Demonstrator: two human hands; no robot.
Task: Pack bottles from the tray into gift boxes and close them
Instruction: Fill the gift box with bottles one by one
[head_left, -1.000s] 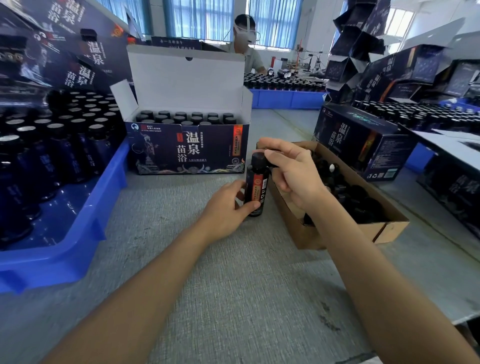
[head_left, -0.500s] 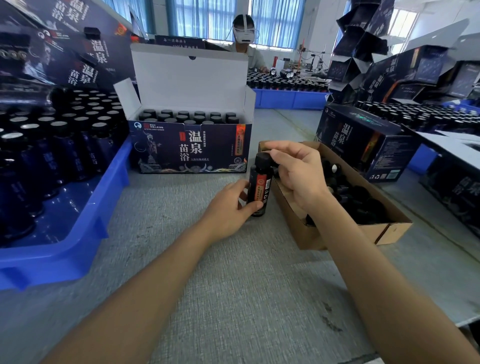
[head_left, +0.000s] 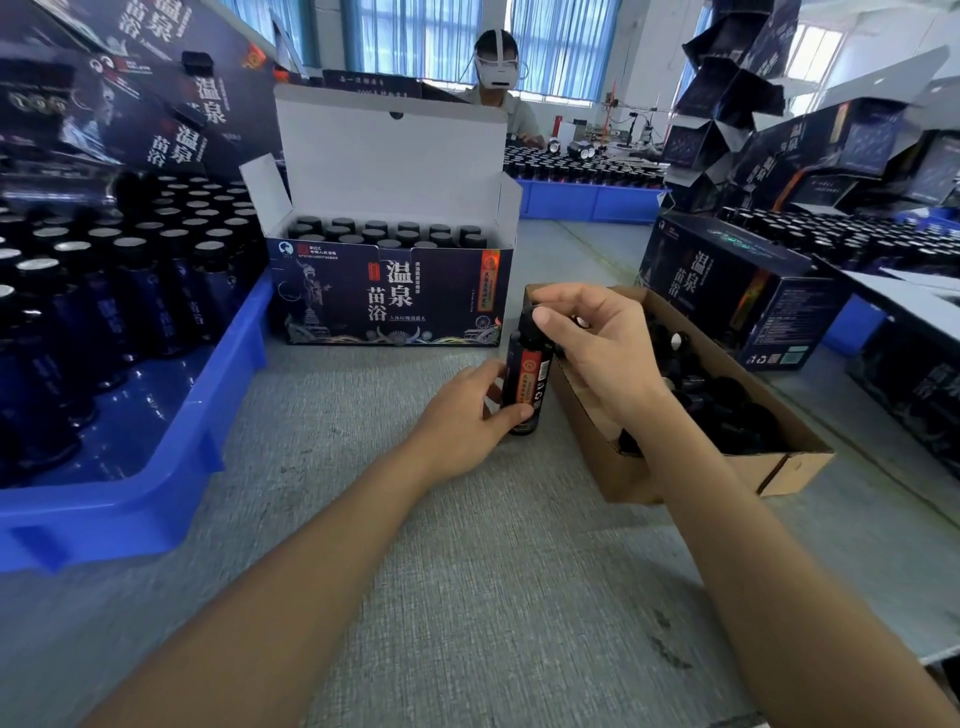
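Observation:
A small dark bottle with a red label stands upright on the grey table, just left of a brown cardboard tray. My left hand grips its lower body. My right hand pinches its black cap from above. Behind it stands an open dark gift box with its white lid raised, filled with rows of black-capped bottles. A blue tray at the left holds several dark blue bottles.
The brown cardboard tray holds several dark bottles. A closed gift box stands at the right, with more boxes and bottles behind it. A person sits at the far side of the table behind another blue tray.
The bottle and both hands have stayed in nearly the same place; my right fingers have shifted a little on the cap.

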